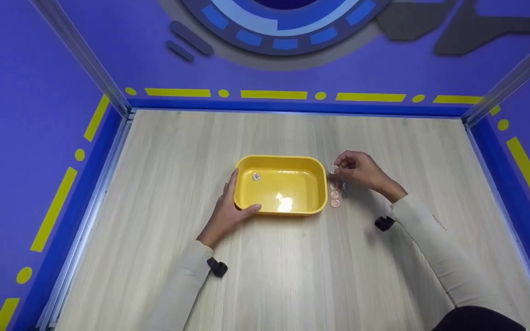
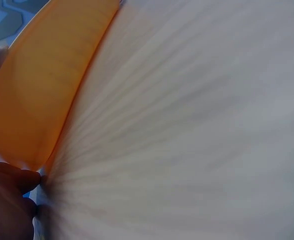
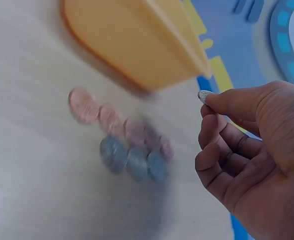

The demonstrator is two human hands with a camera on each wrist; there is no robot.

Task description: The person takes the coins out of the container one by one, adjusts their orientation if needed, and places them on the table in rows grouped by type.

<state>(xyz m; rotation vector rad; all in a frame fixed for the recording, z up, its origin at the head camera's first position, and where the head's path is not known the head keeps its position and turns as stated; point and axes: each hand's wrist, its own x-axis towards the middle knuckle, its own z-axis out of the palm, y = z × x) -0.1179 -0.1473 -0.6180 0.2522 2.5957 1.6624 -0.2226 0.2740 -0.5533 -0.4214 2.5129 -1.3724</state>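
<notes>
A yellow rectangular container [image 1: 281,211] stands on the table with one silver coin [image 1: 256,176] lying inside, toward its left. My left hand [image 1: 230,209] holds the container at its near-left corner, thumb by the near rim and fingers along the left wall. Just past the right wall, my right hand [image 1: 361,171] pinches a silver coin [image 3: 203,96] between thumb and fingertip, above the table. Below it, copper coins [image 3: 83,105] lie in a row beside the container. A shorter row of silver coins [image 3: 113,155] lies alongside, partly blurred.
The light wood table [image 1: 265,271] is bounded by blue-purple panels [image 1: 265,76] at the back and sides, with metal rails along the edges. A small black device [image 1: 217,267] sits on the left wrist, and another [image 1: 384,224] on the right.
</notes>
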